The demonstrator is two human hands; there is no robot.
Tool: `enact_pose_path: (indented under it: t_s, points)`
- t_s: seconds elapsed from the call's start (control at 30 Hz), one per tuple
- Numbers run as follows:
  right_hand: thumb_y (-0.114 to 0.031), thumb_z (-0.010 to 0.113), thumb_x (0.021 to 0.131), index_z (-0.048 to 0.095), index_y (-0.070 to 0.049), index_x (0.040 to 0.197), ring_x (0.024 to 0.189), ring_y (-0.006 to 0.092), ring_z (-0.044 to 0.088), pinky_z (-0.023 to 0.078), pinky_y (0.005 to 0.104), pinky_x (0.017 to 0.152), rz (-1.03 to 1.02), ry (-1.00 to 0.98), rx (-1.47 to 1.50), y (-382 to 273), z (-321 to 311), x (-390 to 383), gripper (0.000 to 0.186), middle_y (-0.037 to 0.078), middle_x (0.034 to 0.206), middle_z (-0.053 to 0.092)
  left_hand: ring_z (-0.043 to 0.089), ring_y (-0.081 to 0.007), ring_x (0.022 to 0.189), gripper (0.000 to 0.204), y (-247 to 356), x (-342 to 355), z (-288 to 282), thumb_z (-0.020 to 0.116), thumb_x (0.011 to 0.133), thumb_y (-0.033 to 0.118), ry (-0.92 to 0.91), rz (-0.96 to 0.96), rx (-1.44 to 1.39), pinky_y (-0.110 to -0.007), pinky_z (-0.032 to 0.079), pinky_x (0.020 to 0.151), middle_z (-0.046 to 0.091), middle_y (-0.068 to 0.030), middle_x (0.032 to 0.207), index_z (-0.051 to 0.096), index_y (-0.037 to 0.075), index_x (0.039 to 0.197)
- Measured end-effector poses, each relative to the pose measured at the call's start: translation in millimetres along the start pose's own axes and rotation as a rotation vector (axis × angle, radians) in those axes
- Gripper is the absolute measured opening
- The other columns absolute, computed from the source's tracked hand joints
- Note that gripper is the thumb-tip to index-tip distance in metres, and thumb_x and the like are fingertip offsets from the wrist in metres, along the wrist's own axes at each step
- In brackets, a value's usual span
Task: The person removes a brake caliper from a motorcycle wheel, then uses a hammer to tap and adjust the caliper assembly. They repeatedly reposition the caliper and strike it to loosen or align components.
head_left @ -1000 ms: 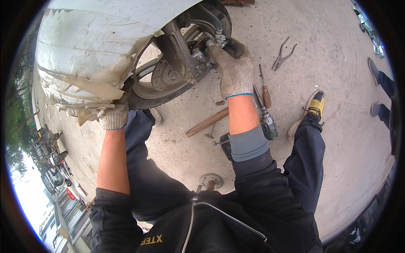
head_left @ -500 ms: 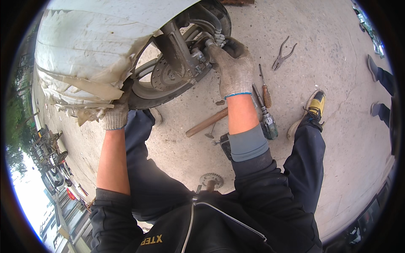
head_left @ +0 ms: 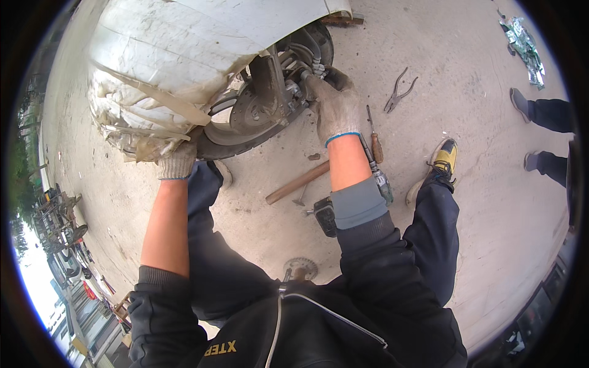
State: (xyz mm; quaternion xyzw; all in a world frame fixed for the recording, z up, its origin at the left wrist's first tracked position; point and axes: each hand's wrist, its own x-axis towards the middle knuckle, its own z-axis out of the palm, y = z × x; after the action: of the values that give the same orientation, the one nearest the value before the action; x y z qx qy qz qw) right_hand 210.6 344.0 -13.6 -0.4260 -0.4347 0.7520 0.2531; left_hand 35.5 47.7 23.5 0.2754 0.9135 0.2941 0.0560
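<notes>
A spoked wheel [head_left: 245, 138] with a brake disc [head_left: 250, 111] and a thick metal fork leg [head_left: 268, 83] sits beneath a dirty white body panel [head_left: 172, 49]. Torn, pale wrapping [head_left: 144, 122] hangs from the panel's near end. My left hand [head_left: 177, 162], in a soiled knit glove, reaches up by the tyre and the wrapping; its fingers are hidden there. My right hand [head_left: 336, 109], gloved too, bends its fingers round a part beside the hub, next to metal fittings [head_left: 293, 89]. What it grips is covered by the glove.
Pliers [head_left: 399, 92], a screwdriver [head_left: 376, 144], a wooden-handled tool [head_left: 297, 183] and a green power tool [head_left: 379, 181] lie on the concrete. A toothed round metal part [head_left: 300, 268] is between my legs. Another person's legs [head_left: 549, 115] stand at the right. A parked vehicle [head_left: 58, 224] is far left.
My view has shifted, so the panel and wheel sit further right and the floor tools slightly left. Both hands stay at the same places on the wheel.
</notes>
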Motion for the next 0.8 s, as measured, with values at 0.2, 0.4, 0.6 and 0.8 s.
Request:
enact_pose_path:
  t_s: [0.2,0.4,0.6,0.8]
  points:
    - [-0.021,0.083,0.092,0.045,0.005,0.157,0.133,0.0336,0.057,0.053,0.0498,0.101,0.161,-0.140,0.025,-8,-6,-7,0.079,0.018,0.144,0.063,0.069,-0.0352,0.125,0.067,16,10,7,0.081,0.088,0.062,-0.047,0.077,0.361,-0.047,0.048,0.113,0.077,-0.0136,0.132,0.078,0.009,0.129]
    - [-0.029,0.081,0.096,0.024,-0.005,0.170,0.160,0.0473,0.025,0.041,0.0723,0.114,0.237,0.061,-0.151,-65,-60,-57,0.097,0.021,0.172,0.035,0.057,-0.0325,0.141,0.062,49,12,10,0.078,0.094,0.056,0.070,0.069,0.192,-0.044,0.042,0.120,0.067,-0.0104,0.149,0.072,0.013,0.138]
    - [-0.030,0.076,0.100,0.029,-0.001,0.168,0.152,0.0464,0.040,0.053,0.0610,0.108,-0.022,0.246,-0.265,-159,-153,-138,0.088,0.024,0.168,0.040,0.045,-0.0335,0.154,0.099,90,-35,-27,0.083,0.080,0.067,-0.027,-0.478,-0.005,-0.042,0.040,0.125,0.053,-0.0235,0.160,0.055,0.011,0.157]
    - [-0.020,0.075,0.099,0.056,0.004,0.147,0.106,0.0292,0.068,0.062,0.0425,0.083,-0.143,0.375,-0.139,-180,-198,-215,0.057,0.018,0.126,0.069,0.068,-0.0361,0.130,0.085,102,-92,-57,0.082,0.083,0.057,-0.171,-0.491,-0.117,-0.043,0.052,0.112,0.072,-0.0254,0.138,0.065,0.004,0.147]
